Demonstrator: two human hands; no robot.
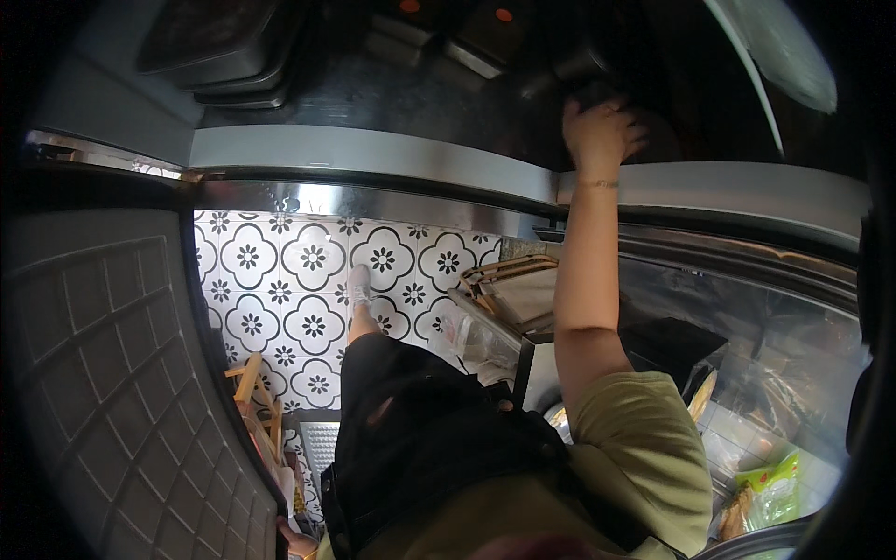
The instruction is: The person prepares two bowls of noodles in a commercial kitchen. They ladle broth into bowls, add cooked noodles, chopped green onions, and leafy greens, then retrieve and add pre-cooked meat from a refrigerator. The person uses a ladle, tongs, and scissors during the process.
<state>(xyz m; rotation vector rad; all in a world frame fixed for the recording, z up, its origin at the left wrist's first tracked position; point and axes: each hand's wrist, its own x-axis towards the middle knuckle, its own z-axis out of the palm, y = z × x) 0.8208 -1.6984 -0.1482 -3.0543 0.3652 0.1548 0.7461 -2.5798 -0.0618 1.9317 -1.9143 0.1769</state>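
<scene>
My right hand reaches over a pale front edge into a dark, shelf-like space. Its fingers are spread and blurred, close to a dark container that is hard to make out. Whether they grip anything cannot be seen. At the bottom left, my left hand shows only in part, at the edge of a grey door with a grid pattern on its face. The fingers of that hand are mostly hidden.
Stacked metal trays sit at the upper left of the dark space. Metal boxes lie further right, with a clear plastic bag beyond. A wooden folding stand and a wood-framed item flank the patterned tile floor. Packaged food lies lower right.
</scene>
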